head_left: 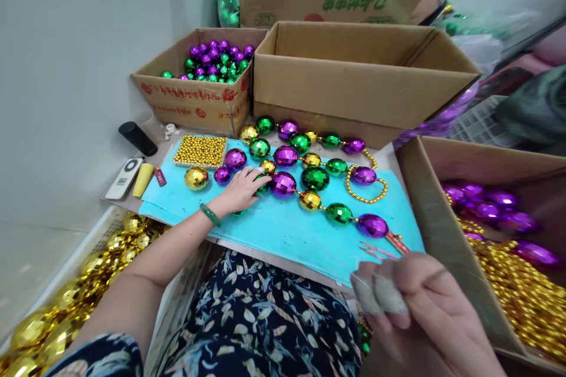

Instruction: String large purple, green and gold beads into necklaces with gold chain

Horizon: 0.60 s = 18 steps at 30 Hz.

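Observation:
My left hand [244, 187] is over the blue cloth, its fingers closed around a faceted green bead [263, 184] that they partly cover. In the foreground, my right hand [415, 300] is raised and pinched, with grey wraps on its fingers. A thin clear thread [340, 260] runs faintly from the bead row to its fingertips. Beside the left hand lies a large purple bead [283, 184], followed by a gold bead [310, 200], a green bead [339, 213] and another purple one [372, 225]. Pink-handled scissors [375, 250] lie close to the right hand.
Two more bead strands lie behind, one ending in a small gold bead chain [367, 197]. A tray of small gold beads [201, 150] sits at left. Cardboard boxes [354, 88] stand behind; another box [424, 188] is at right. A basket [99, 247] holds gold beads.

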### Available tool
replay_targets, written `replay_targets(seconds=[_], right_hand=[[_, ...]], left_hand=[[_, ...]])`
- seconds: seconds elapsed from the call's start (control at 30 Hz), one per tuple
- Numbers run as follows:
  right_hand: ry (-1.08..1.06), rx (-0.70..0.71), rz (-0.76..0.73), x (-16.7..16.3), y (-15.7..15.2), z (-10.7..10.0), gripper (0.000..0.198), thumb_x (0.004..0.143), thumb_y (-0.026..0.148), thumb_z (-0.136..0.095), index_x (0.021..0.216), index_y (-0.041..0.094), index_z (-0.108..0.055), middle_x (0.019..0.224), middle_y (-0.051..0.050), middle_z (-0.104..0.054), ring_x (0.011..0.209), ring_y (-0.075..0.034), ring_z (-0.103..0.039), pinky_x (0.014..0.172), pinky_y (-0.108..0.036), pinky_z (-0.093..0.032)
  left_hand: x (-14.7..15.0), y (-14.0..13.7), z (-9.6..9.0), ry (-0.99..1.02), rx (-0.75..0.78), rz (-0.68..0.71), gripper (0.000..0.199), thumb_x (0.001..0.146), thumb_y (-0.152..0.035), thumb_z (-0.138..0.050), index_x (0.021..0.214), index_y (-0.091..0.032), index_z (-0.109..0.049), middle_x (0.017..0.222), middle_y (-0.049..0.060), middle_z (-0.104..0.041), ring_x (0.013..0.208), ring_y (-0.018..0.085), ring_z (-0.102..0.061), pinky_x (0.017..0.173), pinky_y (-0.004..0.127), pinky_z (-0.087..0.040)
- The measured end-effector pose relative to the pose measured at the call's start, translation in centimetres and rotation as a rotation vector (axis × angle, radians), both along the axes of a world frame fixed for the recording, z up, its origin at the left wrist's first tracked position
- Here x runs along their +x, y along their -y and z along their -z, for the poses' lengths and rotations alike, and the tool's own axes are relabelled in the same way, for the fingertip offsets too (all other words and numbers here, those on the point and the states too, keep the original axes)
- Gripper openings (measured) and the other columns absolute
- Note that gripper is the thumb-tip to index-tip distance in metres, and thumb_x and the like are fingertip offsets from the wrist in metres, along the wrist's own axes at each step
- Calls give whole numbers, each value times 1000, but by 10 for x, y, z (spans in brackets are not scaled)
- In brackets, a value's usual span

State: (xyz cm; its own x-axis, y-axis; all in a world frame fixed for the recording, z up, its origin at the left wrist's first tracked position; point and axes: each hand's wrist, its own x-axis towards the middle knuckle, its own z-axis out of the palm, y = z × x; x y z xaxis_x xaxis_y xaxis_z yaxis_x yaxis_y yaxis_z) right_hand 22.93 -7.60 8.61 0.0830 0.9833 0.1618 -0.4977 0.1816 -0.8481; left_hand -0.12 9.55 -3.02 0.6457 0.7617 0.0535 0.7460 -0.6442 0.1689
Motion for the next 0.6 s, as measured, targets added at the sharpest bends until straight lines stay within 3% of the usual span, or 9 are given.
replay_targets(seconds=[0.1, 0.2, 0.3, 0.37, 0.43, 0.47, 0.6], right_hand=[[1, 35, 42, 7, 0, 4, 14, 84, 29, -60, 74, 21, -59, 44, 5, -34, 38, -9, -38, 38, -22, -33], [28, -61, 71, 10, -10, 23, 10, 81, 28, -65, 76, 20, -63, 48, 4, -39, 43, -8, -40, 40, -20, -33], [22, -208, 34, 8, -21, 52, 10, 78, 29, -69, 81, 20, -65, 53, 2, -44, 48, -9, -44, 43, -20, -34], [19, -276, 22, 4, -24, 70, 13, 76, 31, -71, 80, 20, -65, 53, 2, -46, 49, -10, -45, 44, -21, -33], [33, -322, 17, 1, -25, 85, 17, 74, 33, -73, 80, 19, -64, 52, 2, -47, 48, -10, -45, 44, -21, -33], [46, -338, 15, 0, -25, 90, 18, 74, 34, -73, 80, 19, -64, 51, 2, -48, 48, -10, -46, 44, -21, -33], [124, -362, 26, -2, -23, 103, 20, 75, 36, -71, 82, 19, -62, 52, 2, -51, 49, -10, -48, 45, -21, -35]], left_hand=[[-4, -3, 1, -9, -18, -21, 69, 76, -23, -67, 139, -28, -38, 145, 10, -36, 130, 33, -31, 103, 50, -35], [-15, -10, -9, 41, -71, -26, 81, 68, -35, -76, 139, -28, -38, 145, 12, -36, 133, 36, -30, 104, 52, -33], [-37, -31, -26, 197, -78, -52, 64, 75, -46, -68, 132, -23, -50, 136, 12, -48, 126, 30, -43, 105, 45, -36], [-56, -52, -36, 214, -36, -242, 42, 88, -42, -52, 123, -19, -57, 125, 11, -58, 117, 23, -52, 102, 38, -40], [-75, -75, -40, 71, -13, -527, 38, 92, -34, -45, 121, -15, -59, 122, 13, -60, 115, 23, -54, 101, 35, -41], [-84, -85, -38, 12, -31, -605, 36, 90, -29, -47, 119, -12, -60, 121, 16, -61, 115, 25, -54, 101, 36, -41], [-104, -111, -22, -133, -185, -701, 24, 77, -16, -65, 99, -9, -69, 104, 19, -67, 107, 29, -60, 95, 36, -44]])
